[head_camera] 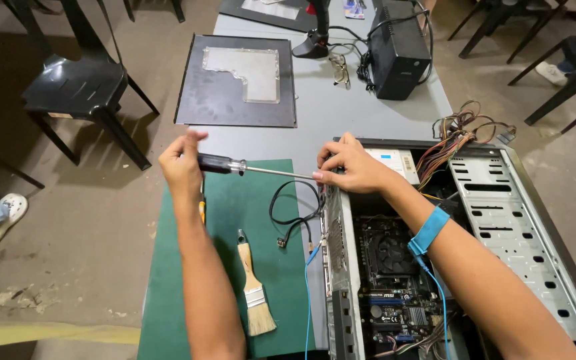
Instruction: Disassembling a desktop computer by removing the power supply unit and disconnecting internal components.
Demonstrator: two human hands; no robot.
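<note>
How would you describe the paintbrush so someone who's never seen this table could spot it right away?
Start at the open computer case on the grey table, then look to the green mat beside it. The paintbrush lies there between the person's forearms. It alone has a pale wooden handle and light bristles.

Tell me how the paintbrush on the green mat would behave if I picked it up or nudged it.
The paintbrush looks light: a slim wooden handle and short pale bristles. The handle should stay stiff, while the bristles would probably bend and splay under pressure. It lies flat on the green mat, and its flat profile suggests it would slide or pivot rather than roll.
</note>
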